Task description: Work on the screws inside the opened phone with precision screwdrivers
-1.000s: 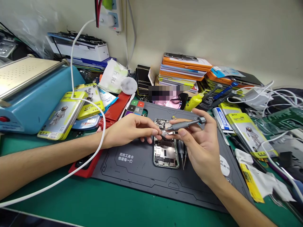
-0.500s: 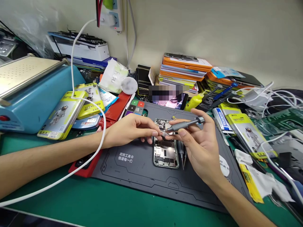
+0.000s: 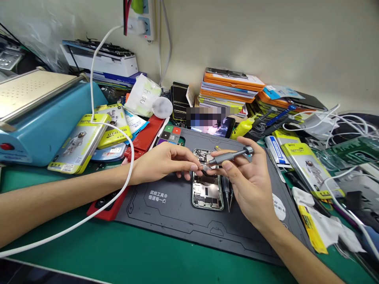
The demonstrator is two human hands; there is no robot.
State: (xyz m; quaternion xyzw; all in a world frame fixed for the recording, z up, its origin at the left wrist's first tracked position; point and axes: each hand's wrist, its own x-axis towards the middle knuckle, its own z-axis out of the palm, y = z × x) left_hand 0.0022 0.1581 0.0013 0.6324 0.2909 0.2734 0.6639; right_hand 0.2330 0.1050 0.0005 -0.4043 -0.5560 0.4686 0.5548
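Right hand grips screwdriver; left hand pinches small piece at its tip, details unclear. Opened phone below, on mat; spare drivers at its 4 o'clock. Judged best: fingertips braced together, tip steady, light pressure.

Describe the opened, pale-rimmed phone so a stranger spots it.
Find the flat dark grey mat. On it, partly behind the left hand, lies this rectangular phone. Its exposed innards set it apart from the black phone with a lit screen.
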